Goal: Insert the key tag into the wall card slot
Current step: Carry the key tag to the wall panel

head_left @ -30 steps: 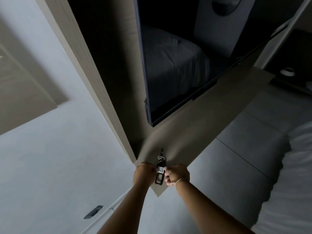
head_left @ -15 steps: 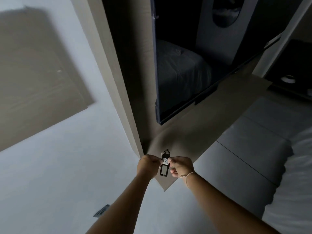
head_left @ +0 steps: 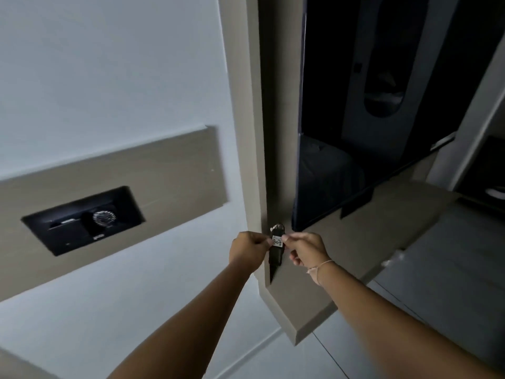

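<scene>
A black key tag [head_left: 276,248] with a small white numbered label and a metal ring on top hangs upright between my hands. My left hand [head_left: 248,251] pinches its left edge and my right hand [head_left: 306,250] pinches its right edge at the label. On the wall to the left, a black wall card slot panel [head_left: 82,220] sits in a beige strip, with a narrow slot and a round dial. The tag is well to the right of the panel, in front of a beige wall edge.
A beige vertical wall edge [head_left: 254,132] stands behind the hands. A dark TV screen [head_left: 355,132] hangs to the right above a beige shelf [head_left: 369,242]. Grey floor tiles [head_left: 451,283] lie at the lower right. The white wall [head_left: 109,64] fills the left.
The view has swung left and up, bringing the black wall panel into sight. Both hands, holding the tag, sit higher in the view than before.
</scene>
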